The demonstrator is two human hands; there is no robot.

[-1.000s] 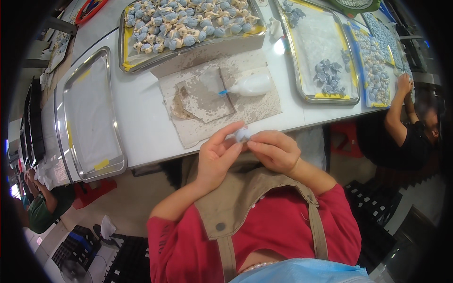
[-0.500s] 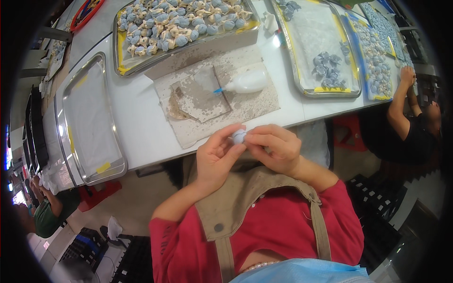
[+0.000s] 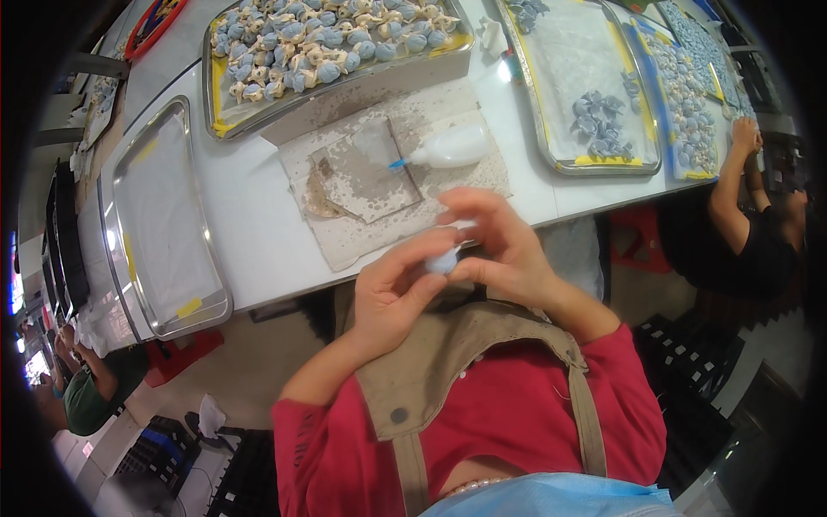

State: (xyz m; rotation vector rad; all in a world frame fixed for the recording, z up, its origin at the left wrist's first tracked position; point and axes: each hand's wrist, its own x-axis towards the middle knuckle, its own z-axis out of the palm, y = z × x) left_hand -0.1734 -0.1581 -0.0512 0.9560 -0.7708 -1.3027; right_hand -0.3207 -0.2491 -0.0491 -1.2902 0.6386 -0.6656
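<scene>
Near the table's front edge my left hand [image 3: 389,289] pinches a small blue-grey ball-shaped piece [image 3: 443,261] between thumb and fingers. My right hand [image 3: 510,248] is beside it, its fingers raised and spread, its thumb close to the piece; whether the thumb touches it I cannot tell. Just beyond my hands lies a stained cardboard sheet [image 3: 469,196]. On it rests a white squeeze bottle [image 3: 452,146] on its side, its blue tip pointing left.
Behind the cardboard stands a tray [image 3: 226,129] full of blue-and-cream figures. A right-hand tray [image 3: 564,129] holds several curled blue-grey pieces [image 3: 598,125]. At left lies a paper-lined tray [image 3: 168,233]. Another person's hands [image 3: 746,133] are by the blue-edged tray [image 3: 689,138].
My right hand has loosened its pinch, lifting and spreading its fingers away from the piece. The left hand keeps hold, and the piece has shifted slightly nearer to me.
</scene>
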